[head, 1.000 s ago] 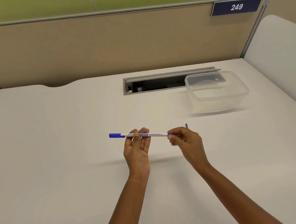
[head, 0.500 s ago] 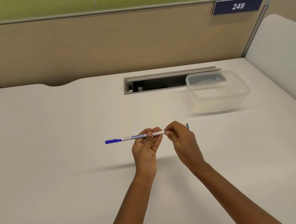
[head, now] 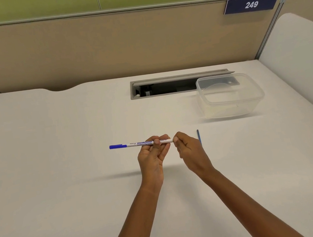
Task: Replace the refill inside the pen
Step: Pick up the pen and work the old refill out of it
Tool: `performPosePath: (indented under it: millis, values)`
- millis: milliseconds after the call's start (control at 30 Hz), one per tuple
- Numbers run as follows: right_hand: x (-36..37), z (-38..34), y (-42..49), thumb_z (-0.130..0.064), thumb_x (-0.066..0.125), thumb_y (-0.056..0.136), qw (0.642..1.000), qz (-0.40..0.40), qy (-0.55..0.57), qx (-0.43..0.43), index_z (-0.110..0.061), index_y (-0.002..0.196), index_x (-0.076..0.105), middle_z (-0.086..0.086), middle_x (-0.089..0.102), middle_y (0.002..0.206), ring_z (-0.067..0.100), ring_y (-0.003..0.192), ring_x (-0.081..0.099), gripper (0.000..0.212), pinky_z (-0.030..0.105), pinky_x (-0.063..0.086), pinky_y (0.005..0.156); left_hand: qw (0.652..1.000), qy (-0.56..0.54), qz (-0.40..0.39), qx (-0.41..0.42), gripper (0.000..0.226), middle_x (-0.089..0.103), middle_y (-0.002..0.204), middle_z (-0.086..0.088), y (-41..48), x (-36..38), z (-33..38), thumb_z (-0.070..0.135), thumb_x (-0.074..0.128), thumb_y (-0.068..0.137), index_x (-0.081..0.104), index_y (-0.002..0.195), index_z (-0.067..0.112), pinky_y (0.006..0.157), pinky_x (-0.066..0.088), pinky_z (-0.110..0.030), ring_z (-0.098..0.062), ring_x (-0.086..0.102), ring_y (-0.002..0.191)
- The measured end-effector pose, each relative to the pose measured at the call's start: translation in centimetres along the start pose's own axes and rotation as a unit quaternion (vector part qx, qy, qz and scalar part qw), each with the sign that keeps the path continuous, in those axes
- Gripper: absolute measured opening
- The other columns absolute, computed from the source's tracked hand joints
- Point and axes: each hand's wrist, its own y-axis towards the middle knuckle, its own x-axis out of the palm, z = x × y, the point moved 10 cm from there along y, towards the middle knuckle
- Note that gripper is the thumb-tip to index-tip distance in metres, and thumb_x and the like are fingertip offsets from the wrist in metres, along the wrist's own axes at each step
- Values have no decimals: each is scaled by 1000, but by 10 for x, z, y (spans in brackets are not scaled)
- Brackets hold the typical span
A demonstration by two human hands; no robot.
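Centrally, a white plastic pen with a blue cap at its left end and blue printed lettering on the barrel is held level above the desk, lying left to right. The left hand grips the barrel's right half, palm turned toward the camera: its thumb presses on the near side and its curled fingers close behind. The right hand meets the barrel's right end, its thumb and forefinger drawn together in a pinch on that tip and the other fingers curled in beneath. A thin blue rod stands out just beyond the back of the right hand; whether that hand holds it or it lies on the desk cannot be told. Both bare forearms reach in from the lower edge. The pale white desk carries a clear rectangular plastic container at far right, which partly covers a grey open cable slot. Behind stands a beige partition panel with a dark blue plate reading 249.
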Motion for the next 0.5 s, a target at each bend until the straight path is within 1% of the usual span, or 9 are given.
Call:
performPosePath:
  millis: [67,133,233,267,300,333,367,433,500]
  values:
    - [1,8,2,-17,37,96,996,-5,67,58,-18,60,39,-4,37,48,14,47,36,35,28,31,53,1000,8,-5,2,17,74,70,-3,1,1,0,1,43,93,56,83,7,67,57,-19,-12,72,72]
    - [11,21,1,-20,36,96,970,-50,179,154,-15,59,40,-9,33,38,9,37,35,37,24,32,46,1000,18,-8,6,17,74,70,-2,1,2,1,2,44,93,56,82,7,66,57,-19,-11,72,72]
    - [33,33,-12,-23,36,94,866,-144,371,304,-17,55,39,-9,29,36,6,33,32,40,15,28,36,999,36,-12,14,17,74,70,-2,-1,0,3,2,44,93,56,81,8,66,56,-18,-11,71,71]
    - [36,32,-16,-23,36,94,837,-163,408,326,-17,54,38,-9,29,35,6,33,31,40,15,27,34,999,42,-14,16,17,74,70,-1,-1,0,3,2,44,93,56,81,8,67,56,-18,-11,71,71]
    - [38,32,-18,-23,36,93,824,-174,422,336,-17,54,37,-9,29,35,7,33,31,39,15,27,33,999,47,-15,17,17,74,70,-1,-2,0,3,2,44,93,56,82,7,67,57,-18,-11,71,71]
    - [39,33,-19,-23,36,92,826,-174,416,338,-18,53,37,-8,31,35,7,33,33,40,15,28,34,998,51,-16,17,16,74,71,-1,-2,0,2,2,45,93,56,82,7,67,56,-18,-11,71,72]
    - [37,36,-18,-25,37,93,847,-163,386,329,-17,53,39,-7,34,36,8,34,35,40,16,31,36,998,52,-15,16,16,74,71,-1,-2,0,1,2,45,93,56,83,7,67,56,-18,-11,71,72]
    - [24,38,-10,-28,36,95,922,-108,263,264,-14,61,47,-4,44,41,10,41,43,39,18,38,43,999,46,-9,13,15,74,71,-1,-1,-1,0,1,45,92,56,83,7,67,57,-18,-11,71,72]
    - [6,29,-4,-26,39,96,974,-31,162,157,-11,79,54,-1,53,55,10,51,51,27,18,44,50,999,37,-1,9,16,74,70,-2,0,-2,1,1,45,92,56,83,7,68,57,-19,-11,71,71]
